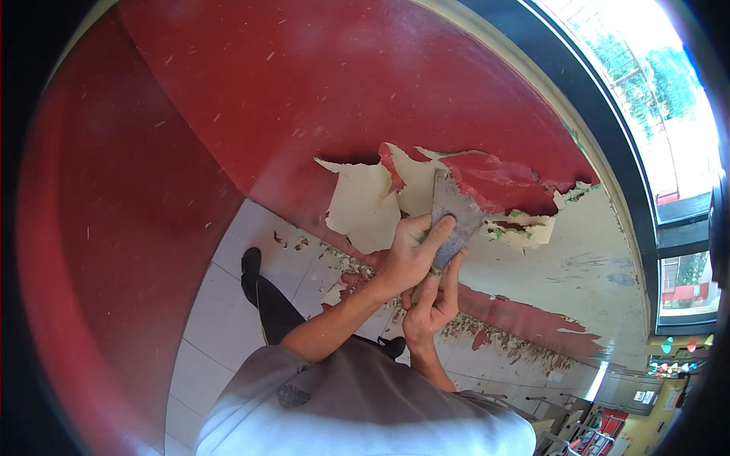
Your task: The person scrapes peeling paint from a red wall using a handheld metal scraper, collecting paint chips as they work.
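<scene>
A wide grey scraper (456, 220) is held up against the red painted wall, its broad edge among torn, peeling paint. My left hand (411, 254) is closed on the blade's lower left side, with the thumb lying flat on the metal. Just below it, my right hand (432, 308) is wrapped round the scraper's handle, which the fingers mostly hide. A large curled flap of loose paint (363, 205), pale on its back, hangs left of the blade. To the right, red paint (498, 182) bulges away from the wall with a ragged lower edge.
A bare pale wall patch (563, 266) lies right of the scraper. Paint chips (487, 334) litter the tiled floor (209, 349) along the wall's foot. A red wall (137, 190) meets it at left. A dark-framed window (608, 99) is at upper right; furniture (585, 433) stands at lower right.
</scene>
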Tool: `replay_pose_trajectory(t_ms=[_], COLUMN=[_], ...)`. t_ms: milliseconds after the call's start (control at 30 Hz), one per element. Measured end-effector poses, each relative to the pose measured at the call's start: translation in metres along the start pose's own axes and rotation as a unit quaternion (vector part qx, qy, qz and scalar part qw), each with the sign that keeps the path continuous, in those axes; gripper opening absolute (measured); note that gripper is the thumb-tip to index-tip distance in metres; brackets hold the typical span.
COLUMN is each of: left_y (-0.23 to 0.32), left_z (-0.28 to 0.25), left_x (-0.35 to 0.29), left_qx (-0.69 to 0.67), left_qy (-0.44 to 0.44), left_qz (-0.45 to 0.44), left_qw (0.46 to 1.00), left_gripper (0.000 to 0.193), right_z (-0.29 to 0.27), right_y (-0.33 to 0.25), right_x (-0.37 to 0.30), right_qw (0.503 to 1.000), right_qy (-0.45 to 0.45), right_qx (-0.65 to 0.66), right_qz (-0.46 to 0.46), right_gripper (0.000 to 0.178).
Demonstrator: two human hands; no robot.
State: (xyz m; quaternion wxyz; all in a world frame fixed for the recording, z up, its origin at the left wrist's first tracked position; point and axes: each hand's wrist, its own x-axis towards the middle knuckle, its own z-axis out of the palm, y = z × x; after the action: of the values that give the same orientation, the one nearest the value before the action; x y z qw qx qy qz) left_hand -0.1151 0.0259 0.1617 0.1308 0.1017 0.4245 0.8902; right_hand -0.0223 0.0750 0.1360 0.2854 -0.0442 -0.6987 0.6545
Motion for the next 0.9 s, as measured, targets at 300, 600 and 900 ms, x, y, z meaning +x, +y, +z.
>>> replay_pose_trajectory(t_ms=[300, 600, 900], left_y=[0.010, 0.018, 0.028], left_z=[0.004, -0.004, 0.000], left_x=[0.003, 0.007, 0.011], left_qx=[-0.010, -0.001, 0.008], left_qy=[0.004, -0.045, -0.048], left_qz=[0.012, -0.006, -0.015], left_qw=[1.000, 0.999, 0.999], left_gripper=[0.031, 0.035, 0.034], right_z=[0.006, 0.018, 0.020], right_y=[-0.014, -0.002, -0.018], right_x=[0.003, 0.000, 0.008], right_qw=[0.998, 0.996, 0.999], right_qy=[0.029, 0.058, 0.038], right_qx=[-0.055, -0.071, -0.007], right_qz=[0.023, -0.013, -0.003], right_gripper=[0.050, 0.051, 0.052])
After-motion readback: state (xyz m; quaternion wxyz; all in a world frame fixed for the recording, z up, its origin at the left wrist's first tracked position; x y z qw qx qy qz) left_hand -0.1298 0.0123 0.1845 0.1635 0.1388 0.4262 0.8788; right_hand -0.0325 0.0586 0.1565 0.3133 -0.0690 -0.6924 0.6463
